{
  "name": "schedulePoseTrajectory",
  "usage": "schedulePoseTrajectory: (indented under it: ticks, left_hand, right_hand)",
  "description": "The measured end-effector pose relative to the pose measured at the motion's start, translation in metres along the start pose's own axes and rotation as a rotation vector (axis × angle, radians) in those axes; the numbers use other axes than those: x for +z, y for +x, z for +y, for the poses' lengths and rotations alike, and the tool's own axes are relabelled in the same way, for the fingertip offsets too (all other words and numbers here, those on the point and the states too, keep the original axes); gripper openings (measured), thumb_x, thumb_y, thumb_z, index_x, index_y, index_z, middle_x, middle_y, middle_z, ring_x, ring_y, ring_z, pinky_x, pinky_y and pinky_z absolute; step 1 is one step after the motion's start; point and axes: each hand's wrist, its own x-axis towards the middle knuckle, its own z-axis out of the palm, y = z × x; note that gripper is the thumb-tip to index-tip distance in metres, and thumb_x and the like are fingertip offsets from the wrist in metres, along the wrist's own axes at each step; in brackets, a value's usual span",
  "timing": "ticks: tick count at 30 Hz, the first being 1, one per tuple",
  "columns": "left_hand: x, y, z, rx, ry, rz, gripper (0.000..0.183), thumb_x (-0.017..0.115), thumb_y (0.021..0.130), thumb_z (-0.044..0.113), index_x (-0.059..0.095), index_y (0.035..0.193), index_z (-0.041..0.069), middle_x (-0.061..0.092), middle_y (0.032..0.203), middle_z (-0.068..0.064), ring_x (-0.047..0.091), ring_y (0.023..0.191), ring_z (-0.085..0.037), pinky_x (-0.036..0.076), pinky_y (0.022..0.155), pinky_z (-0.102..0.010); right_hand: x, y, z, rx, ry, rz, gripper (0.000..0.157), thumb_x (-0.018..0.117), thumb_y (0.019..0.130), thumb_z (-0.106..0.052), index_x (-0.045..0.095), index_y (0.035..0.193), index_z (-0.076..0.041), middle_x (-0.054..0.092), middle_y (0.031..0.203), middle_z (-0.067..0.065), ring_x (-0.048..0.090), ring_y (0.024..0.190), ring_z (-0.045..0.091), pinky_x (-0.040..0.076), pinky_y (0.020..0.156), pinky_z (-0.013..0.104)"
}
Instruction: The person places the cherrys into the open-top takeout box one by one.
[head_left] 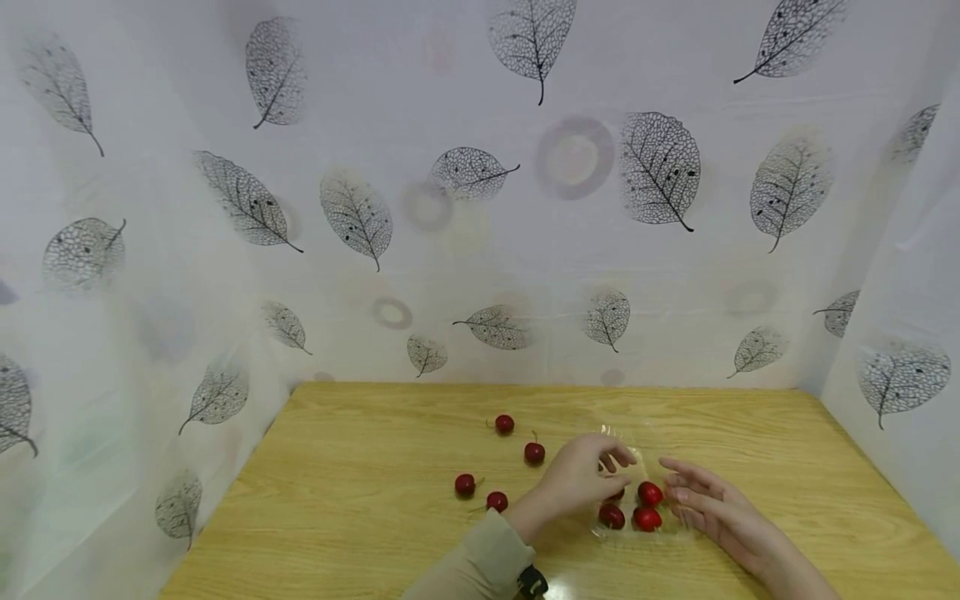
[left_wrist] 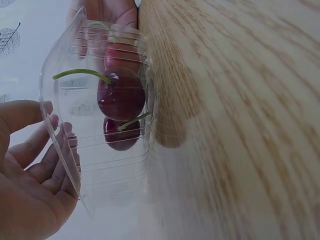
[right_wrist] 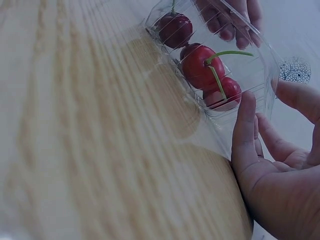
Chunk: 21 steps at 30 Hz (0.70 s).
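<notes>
A clear plastic box point(head_left: 678, 533) holds several red cherries point(head_left: 647, 519), some with green stems showing in the wrist views. My left hand point(head_left: 581, 477) reaches over the box's left side, its fingers loosely bent and nothing pinched between them. From the left wrist view, that hand point(left_wrist: 35, 175) lies along the box's rim with the fingertips right at the clear plastic. On the opposite side, my right hand point(head_left: 720, 512) has its fingers spread beside the box. Its fingertips are close to the wall in the right wrist view, where the hand point(right_wrist: 280, 160) holds no cherry.
Left of the box, loose cherries lie on the wooden table point(head_left: 360, 483): two farther back, a dark one point(head_left: 504, 425) and another point(head_left: 534, 453), and two nearer, one point(head_left: 465, 485) beside another point(head_left: 497, 501). A leaf-patterned curtain point(head_left: 510, 250) rises behind the table.
</notes>
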Motion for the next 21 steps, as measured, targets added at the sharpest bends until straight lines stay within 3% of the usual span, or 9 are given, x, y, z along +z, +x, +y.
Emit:
schedulePoseTrajectory:
  ticks: [15,21]
  left_hand:
    - [-0.011,-0.003,0.001,0.000,0.002,0.014,0.018,0.076,0.098,0.013,0.077,0.116,0.011,0.077,0.112,0.003,0.061,0.087,0.005,0.051,0.079,-0.011]
    - [-0.017,-0.005,0.003,0.036,-0.008,0.023,0.018,0.076,0.098,0.013,0.076,0.116,0.009,0.076,0.113,0.000,0.063,0.089,0.002,0.052,0.081,-0.011]
  right_hand:
    - [0.000,0.000,-0.001,-0.003,-0.011,-0.001,0.049,0.036,0.115,-0.010,0.061,0.136,-0.047,0.059,0.133,-0.015,0.062,0.124,-0.002,0.054,0.105,0.020]
    - [0.000,0.000,-0.001,0.004,-0.004,0.000,0.049,0.036,0.115,-0.010,0.061,0.136,-0.047,0.058,0.132,-0.015,0.062,0.124,-0.002,0.054,0.105,0.021]
